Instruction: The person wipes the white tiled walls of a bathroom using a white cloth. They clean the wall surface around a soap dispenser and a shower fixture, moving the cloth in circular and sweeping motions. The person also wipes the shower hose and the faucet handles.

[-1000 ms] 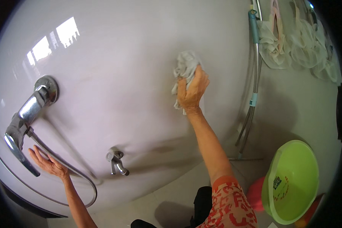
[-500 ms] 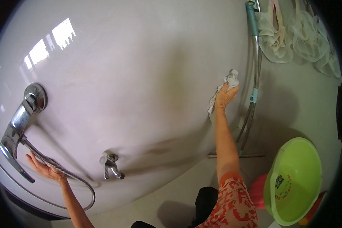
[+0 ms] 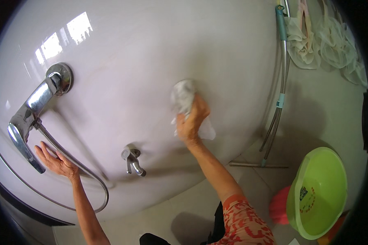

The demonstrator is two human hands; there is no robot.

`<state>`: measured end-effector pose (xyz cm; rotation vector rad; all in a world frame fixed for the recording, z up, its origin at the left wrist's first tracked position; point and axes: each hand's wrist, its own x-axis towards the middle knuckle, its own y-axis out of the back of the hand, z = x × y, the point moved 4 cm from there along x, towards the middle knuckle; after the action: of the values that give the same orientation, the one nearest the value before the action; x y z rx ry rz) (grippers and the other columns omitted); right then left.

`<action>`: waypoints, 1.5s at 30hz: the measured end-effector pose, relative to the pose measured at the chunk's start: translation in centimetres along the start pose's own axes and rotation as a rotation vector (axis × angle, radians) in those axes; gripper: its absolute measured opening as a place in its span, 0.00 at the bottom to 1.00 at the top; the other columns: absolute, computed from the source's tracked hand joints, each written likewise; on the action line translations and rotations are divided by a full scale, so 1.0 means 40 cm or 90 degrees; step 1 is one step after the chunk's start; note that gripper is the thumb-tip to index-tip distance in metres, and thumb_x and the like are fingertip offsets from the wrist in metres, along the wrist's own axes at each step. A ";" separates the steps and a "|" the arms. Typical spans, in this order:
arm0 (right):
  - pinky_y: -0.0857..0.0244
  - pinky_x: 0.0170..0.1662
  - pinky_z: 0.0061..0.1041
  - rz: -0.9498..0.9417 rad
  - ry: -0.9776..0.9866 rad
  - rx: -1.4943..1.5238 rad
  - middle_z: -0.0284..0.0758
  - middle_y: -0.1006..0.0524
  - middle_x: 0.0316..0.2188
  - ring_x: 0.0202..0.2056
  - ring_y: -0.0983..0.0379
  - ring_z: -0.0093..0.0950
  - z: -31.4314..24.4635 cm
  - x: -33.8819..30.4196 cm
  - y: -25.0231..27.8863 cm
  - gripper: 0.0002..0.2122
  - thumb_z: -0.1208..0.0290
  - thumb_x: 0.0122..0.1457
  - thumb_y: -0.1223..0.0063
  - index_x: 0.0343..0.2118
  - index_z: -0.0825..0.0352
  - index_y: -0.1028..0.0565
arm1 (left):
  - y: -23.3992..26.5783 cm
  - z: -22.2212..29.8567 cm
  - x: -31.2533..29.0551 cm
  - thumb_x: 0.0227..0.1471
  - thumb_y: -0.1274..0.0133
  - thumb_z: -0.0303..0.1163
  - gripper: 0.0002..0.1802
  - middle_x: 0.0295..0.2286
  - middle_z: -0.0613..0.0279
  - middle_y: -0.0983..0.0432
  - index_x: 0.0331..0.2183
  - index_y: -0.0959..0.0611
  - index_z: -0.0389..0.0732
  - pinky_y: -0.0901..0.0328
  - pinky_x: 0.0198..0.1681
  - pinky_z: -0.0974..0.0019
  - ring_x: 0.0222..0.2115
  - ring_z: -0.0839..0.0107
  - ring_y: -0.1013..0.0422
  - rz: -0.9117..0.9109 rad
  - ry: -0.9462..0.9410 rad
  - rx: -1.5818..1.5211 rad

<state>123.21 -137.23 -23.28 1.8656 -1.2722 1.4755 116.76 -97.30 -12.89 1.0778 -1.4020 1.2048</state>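
My right hand (image 3: pixel 194 118) grips a crumpled white cloth (image 3: pixel 184 96) and presses it against the pale, glossy wall (image 3: pixel 122 98). Cloth and fingers are slightly smeared by motion. Lower left, my left hand (image 3: pixel 57 162) lies against the wall with its fingers spread, holding nothing. It is beneath the chrome shower mixer (image 3: pixel 37 100) and partly behind the ribbed metal hose (image 3: pixel 67 156), which loops past my wrist. Between my two arms a small chrome tap (image 3: pixel 133 159) sticks out of the wall.
A squeegee-like pole with a green handle (image 3: pixel 281 24) leans in the corner at the right. Whitish mesh bundles (image 3: pixel 335 45) hang at the upper right. A lime-green basin (image 3: pixel 321 192) stands tilted at the lower right, with a pink-red object (image 3: pixel 279 206) beside it.
My right hand has swept the cloth leftward along the wall, from near the pole to the middle. My left hand stays on the wall; the whole view has shifted slightly.
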 end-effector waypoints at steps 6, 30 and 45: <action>0.46 0.41 0.33 -0.163 0.330 -0.010 0.33 0.31 0.44 0.41 0.39 0.30 -0.160 -0.143 -0.003 0.07 0.72 0.47 0.51 0.31 0.55 0.31 | -0.003 0.017 0.003 0.58 0.60 0.45 0.28 0.58 0.47 0.46 0.56 0.34 0.39 0.57 0.61 0.56 0.59 0.53 0.50 0.001 -0.001 0.007; 0.43 0.37 0.35 -0.066 0.288 0.044 0.34 0.35 0.42 0.40 0.37 0.34 -0.144 0.064 -0.031 0.21 0.74 0.40 0.41 0.43 0.54 0.26 | 0.000 0.014 -0.002 0.57 0.61 0.51 0.32 0.58 0.46 0.47 0.55 0.33 0.39 0.58 0.61 0.54 0.60 0.54 0.51 0.006 0.030 -0.023; 0.53 0.38 0.30 -0.229 0.437 -0.057 0.25 0.32 0.42 0.41 0.38 0.24 -0.037 -0.246 0.053 0.17 0.66 0.52 0.50 0.45 0.38 0.35 | -0.016 -0.023 -0.019 0.56 0.60 0.56 0.35 0.58 0.47 0.48 0.56 0.34 0.42 0.57 0.61 0.55 0.60 0.55 0.52 -0.006 0.018 -0.038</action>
<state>120.54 -133.28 -32.26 1.2593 -0.6268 1.6113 117.59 -96.44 -13.51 1.0202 -1.4016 1.1603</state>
